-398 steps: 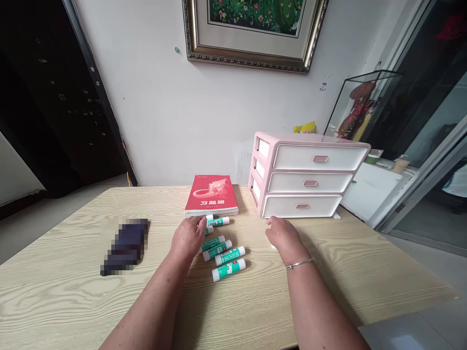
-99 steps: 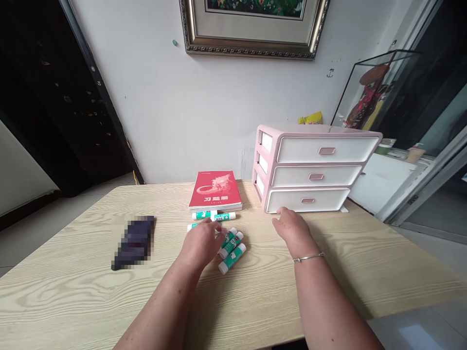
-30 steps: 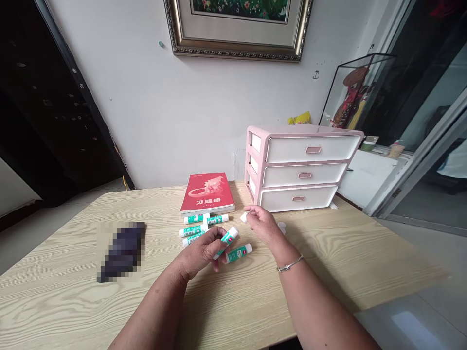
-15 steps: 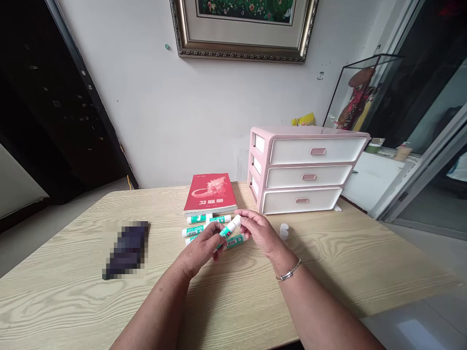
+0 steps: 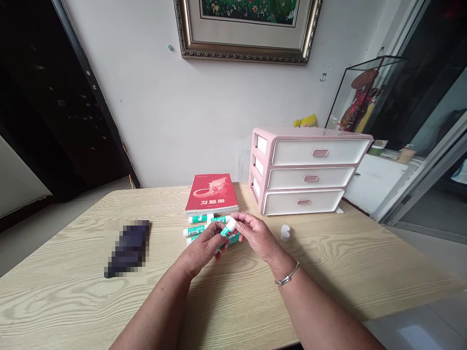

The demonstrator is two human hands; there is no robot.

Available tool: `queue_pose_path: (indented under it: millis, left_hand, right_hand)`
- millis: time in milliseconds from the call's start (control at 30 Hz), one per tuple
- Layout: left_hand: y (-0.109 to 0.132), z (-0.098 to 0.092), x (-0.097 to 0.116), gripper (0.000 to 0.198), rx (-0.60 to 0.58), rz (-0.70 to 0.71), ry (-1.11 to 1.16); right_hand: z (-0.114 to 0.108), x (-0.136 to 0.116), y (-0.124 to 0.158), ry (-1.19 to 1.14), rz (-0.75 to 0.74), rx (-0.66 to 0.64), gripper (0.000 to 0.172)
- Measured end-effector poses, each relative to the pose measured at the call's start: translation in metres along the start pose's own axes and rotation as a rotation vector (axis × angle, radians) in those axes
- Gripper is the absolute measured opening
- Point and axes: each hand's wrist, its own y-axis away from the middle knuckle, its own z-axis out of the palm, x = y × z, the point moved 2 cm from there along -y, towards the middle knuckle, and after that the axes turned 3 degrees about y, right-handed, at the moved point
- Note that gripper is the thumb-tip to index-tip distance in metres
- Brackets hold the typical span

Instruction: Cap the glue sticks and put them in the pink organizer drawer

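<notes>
Head view: left hand (image 5: 203,247) has fingers clamped on a green-and-white cylindrical tube (image 5: 226,231); right hand (image 5: 258,238) pinches its white end (image 5: 231,224) between fingers, near a red-covered book (image 5: 212,192).

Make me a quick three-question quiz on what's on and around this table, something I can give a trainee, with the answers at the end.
1. True or false: from the wearer's viewpoint, the red book lies to the left of the pink-and-white drawer unit.
2. How many drawers does that unit show, counted top to bottom? A. two B. three C. five
3. Fill in the blank: the left hand holds a ______, while the right hand is at its white end.

Key:
1. True.
2. B.
3. green-and-white tube.
</notes>
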Motion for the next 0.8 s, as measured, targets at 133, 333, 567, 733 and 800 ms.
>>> queue_pose_path:
  millis: [133,333,567,733,800]
  left_hand:
    - [-0.003,0.001,-0.004,0.017,0.068,-0.03,0.056]
    - [-0.002,-0.002,0.0,0.053,0.219,0.003,0.017]
    - [-0.003,-0.019,0.0,0.052,0.473,-0.072,0.165]
    - [-0.005,-0.023,-0.005,0.042,0.486,-0.071,0.234]
    - [-0.005,-0.023,-0.003,0.04,0.489,-0.079,0.222]
  right_hand:
    - [0.007,0.0,0.004,0.04,-0.069,-0.006,0.036]
    - [0.012,0.008,0.005,0.029,-0.116,-0.039,0.038]
    - [-0.002,0.02,-0.004,0.31,-0.153,0.219,0.022]
    - [0.006,0.025,-0.004,0.593,-0.238,0.174,0.022]
    - [0.012,0.025,-0.004,0.705,-0.306,0.123,0.025]
